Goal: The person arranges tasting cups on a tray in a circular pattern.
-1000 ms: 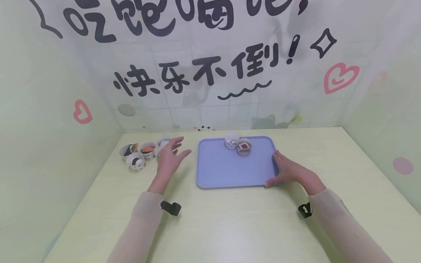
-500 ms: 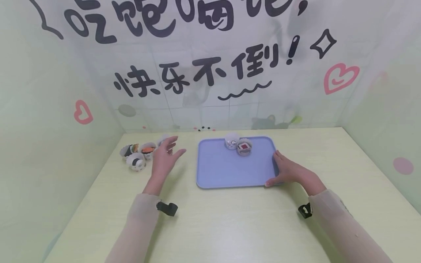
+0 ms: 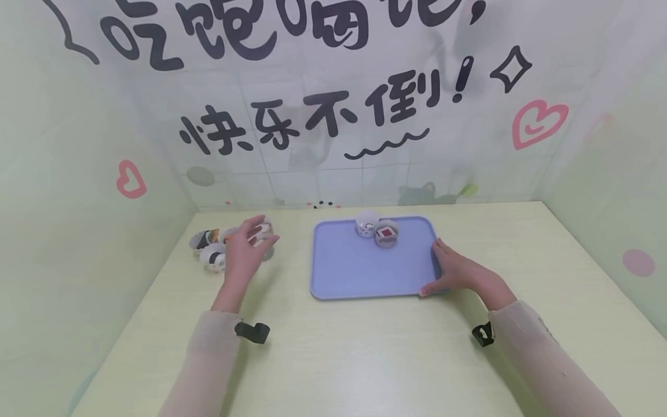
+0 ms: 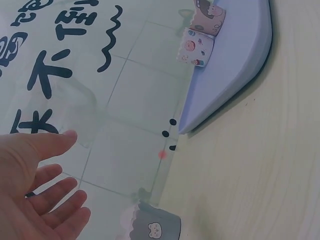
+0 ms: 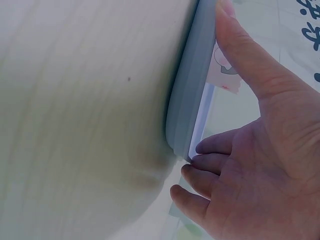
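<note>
My left hand [image 3: 242, 252], thumb and fingers spread, hovers over a cluster of small paper cups at the table's back left. It partly covers the cups around a white cup [image 3: 266, 225] and holds nothing. In the left wrist view a grey bear-print cup [image 4: 157, 222] stands below its fingertips, apart from them. My right hand [image 3: 458, 269] rests along the right edge of a blue tray [image 3: 359, 272], thumb at the front corner, fingers on the side. Two cups stand at the tray's back: one white [image 3: 367, 226], one with a sushi-like piece [image 3: 387, 233].
Left of my left hand stand a cup with a black-banded white piece [image 3: 212, 256] and a cup with a dark-wrapped piece [image 3: 204, 238]. A printed curtain [image 3: 323, 174] rises behind the pale table [image 3: 333, 359] and along both sides.
My left hand has shifted left across the cup cluster, uncovering the cups at its right and hiding more of the orange-topped one. My right hand and the tray have stayed in place.
</note>
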Available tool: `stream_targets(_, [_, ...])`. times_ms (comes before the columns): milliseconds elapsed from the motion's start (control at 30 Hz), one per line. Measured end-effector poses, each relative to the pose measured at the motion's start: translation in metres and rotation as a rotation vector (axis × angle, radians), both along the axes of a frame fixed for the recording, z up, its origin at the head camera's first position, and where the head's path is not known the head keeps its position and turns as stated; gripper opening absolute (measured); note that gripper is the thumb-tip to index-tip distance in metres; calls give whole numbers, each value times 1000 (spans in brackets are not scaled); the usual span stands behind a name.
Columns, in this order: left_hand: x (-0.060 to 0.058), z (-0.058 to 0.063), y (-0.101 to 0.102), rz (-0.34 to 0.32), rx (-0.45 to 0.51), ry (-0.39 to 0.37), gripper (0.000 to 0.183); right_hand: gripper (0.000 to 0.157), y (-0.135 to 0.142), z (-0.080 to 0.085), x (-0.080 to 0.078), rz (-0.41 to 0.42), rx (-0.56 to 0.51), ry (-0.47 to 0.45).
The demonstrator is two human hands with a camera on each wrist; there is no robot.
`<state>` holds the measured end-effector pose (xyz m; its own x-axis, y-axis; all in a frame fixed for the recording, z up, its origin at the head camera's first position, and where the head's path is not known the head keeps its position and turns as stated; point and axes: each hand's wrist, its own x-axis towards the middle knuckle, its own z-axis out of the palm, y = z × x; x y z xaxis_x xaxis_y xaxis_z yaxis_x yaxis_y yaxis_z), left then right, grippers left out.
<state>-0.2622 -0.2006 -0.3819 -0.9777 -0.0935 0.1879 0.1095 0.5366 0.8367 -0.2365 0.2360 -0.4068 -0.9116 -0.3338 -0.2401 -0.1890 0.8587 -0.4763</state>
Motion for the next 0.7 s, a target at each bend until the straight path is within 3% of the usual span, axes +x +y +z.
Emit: stream_targets(700, [11, -2, -40, 101, 10, -8, 62, 134, 1, -2, 0, -2, 4, 0])
